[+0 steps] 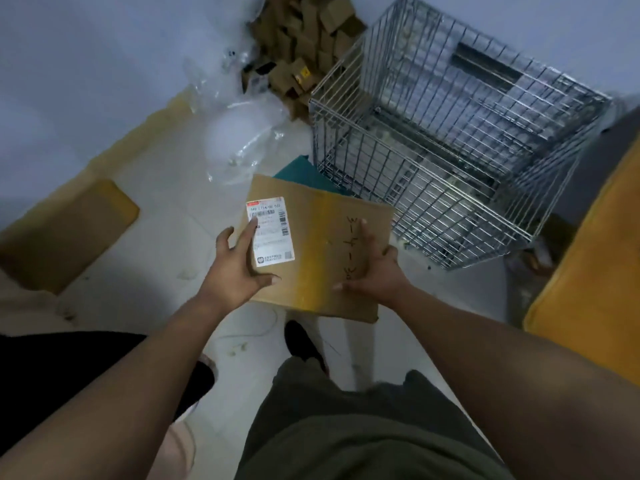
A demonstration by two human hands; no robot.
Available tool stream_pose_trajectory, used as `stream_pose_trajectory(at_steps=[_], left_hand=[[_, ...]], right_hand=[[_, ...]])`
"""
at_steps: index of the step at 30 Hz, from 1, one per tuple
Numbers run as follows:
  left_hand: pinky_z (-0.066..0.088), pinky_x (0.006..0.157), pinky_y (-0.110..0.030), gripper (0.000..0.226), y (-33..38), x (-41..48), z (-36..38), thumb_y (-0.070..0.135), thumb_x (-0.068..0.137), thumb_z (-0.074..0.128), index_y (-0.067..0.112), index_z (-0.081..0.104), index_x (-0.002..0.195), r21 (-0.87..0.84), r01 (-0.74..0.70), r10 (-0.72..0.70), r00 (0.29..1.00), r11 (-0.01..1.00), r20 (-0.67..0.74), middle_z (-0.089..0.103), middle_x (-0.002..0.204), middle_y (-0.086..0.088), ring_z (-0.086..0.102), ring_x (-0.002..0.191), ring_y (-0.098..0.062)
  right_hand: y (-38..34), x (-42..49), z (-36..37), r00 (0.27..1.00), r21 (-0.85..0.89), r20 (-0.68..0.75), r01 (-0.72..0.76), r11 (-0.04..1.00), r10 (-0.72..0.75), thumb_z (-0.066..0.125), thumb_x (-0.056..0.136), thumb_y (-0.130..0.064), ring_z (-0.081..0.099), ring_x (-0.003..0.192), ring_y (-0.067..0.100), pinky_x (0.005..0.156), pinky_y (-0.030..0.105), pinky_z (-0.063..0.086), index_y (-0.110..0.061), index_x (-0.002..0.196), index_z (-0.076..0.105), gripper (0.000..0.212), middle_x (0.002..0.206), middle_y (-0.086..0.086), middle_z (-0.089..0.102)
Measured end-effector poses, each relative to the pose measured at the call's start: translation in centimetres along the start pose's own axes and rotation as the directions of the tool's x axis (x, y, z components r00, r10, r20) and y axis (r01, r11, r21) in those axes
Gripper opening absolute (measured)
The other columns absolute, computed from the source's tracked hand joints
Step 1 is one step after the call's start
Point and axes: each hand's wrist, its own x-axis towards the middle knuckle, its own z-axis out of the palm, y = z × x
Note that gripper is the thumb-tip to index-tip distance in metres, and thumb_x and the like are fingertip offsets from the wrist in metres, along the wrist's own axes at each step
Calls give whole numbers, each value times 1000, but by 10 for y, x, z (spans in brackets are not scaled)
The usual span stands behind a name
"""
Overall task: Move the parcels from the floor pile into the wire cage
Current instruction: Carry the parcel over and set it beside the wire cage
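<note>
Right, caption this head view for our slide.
Left hand and right hand hold flat brown cardboard parcel near silver wire cage.

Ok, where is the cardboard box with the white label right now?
In the head view the cardboard box is mid-frame, held between the left hand and right hand, just left of and nearer than the wire cage, not yet inside it.

Floor [166,209] carries wire cage [450,133], parcel pile [304,39], plastic [235,133].

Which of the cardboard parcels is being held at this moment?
The flat parcel with the white label, held by the left hand and right hand. The small boxes and the brown parcel at left lie on the floor.
</note>
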Motion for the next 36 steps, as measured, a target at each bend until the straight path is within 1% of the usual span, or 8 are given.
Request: stream_pose_trajectory(at_steps=[3,8,12,15,18,22,29,36], left_hand=[[37,115,-35,124,-3,64,-26,39,68,94,43,14,161,64,-70,68,997,996,36,16,158,-2,42,140,-27],[49,104,-37,121,2,178,-45,28,72,90,42,11,162,138,-76,62,993,988,102,20,160,-1,48,136,-29],[43,114,-50,119,2,273,-34,48,73,86,39,8,163,177,-85,60,988,981,140,16,165,-3,34,146,-33],[30,120,-59,126,-10,348,-11,64,68,83,40,4,163,266,-95,48,983,959,179,7,170,-5,20,152,-39],[27,121,-60,130,-32,418,23,63,66,87,42,2,162,350,-107,25,972,931,233,1,171,-5,16,153,-41],[27,121,-56,129,-68,490,72,60,67,88,39,3,162,410,-99,-23,960,907,280,0,171,-7,17,152,-41],[24,122,-55,127,-117,549,131,58,71,87,40,1,163,396,-85,-55,942,914,330,3,171,-7,19,152,-41],[16,126,-54,119,-139,547,147,57,76,83,43,1,162,353,-74,-41,950,933,309,-6,172,-2,5,158,-32]], right_hand=[[-23,38,3,998,65,-57,-38,997,41,97,56,-51,40,132,49,109,58,43,-79,135,-20,144,139,11,21],[-51,117,19,982,179,-123,-122,976,145,97,55,-52,37,135,51,110,60,43,-76,138,-23,147,152,17,15],[-55,191,35,951,212,-173,-217,953,255,92,52,-63,36,138,53,107,68,40,-70,139,-30,150,156,22,16],[-46,254,53,933,303,-206,-227,926,296,95,53,-58,39,136,52,107,68,40,-71,141,-25,150,153,24,24],[-24,316,73,921,367,-188,-255,894,340,97,58,-47,42,135,48,108,59,43,-71,142,-24,150,154,20,22],[10,387,99,916,308,-144,-319,896,375,95,65,-43,36,140,47,109,53,40,-59,151,-23,147,157,25,12],[51,451,137,910,236,-85,-377,896,405,91,72,-45,45,131,44,105,44,46,-53,150,-28,143,156,26,15],[66,462,140,929,233,-77,-335,913,361,89,76,-39,48,127,41,94,35,45,-53,157,-13,132,159,20,10]])
